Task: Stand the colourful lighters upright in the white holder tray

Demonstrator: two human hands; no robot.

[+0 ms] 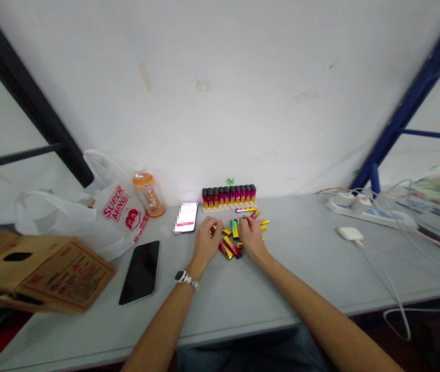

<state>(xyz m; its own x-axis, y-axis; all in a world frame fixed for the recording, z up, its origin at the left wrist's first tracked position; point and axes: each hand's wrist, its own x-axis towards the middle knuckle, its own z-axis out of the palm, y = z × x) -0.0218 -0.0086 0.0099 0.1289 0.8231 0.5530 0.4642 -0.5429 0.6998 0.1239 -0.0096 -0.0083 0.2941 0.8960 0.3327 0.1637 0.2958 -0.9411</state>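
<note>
My left hand (205,242) is closed, its fingers curled round a small shiny gold piece that is mostly hidden. A hand's width away, my right hand (251,236) is also closed, fingertips pressed together beside a green-and-yellow tube (235,229); what it holds, if anything, is hidden. Between and below the hands lie several loose shiny red-and-gold tubes (225,248), shaped like lighters. Behind them stands a pale rack (223,208) with rows of upright black-topped tubes (230,196), coloured red, purple and yellow.
Left of the hands are a phone with a lit screen (187,217), a dark tablet or phone (140,273), an orange-labelled bottle (149,195), a white plastic bag (107,227) and a cardboard box (61,274). Rightward lie a white charger (350,234), cables and a power strip (378,216).
</note>
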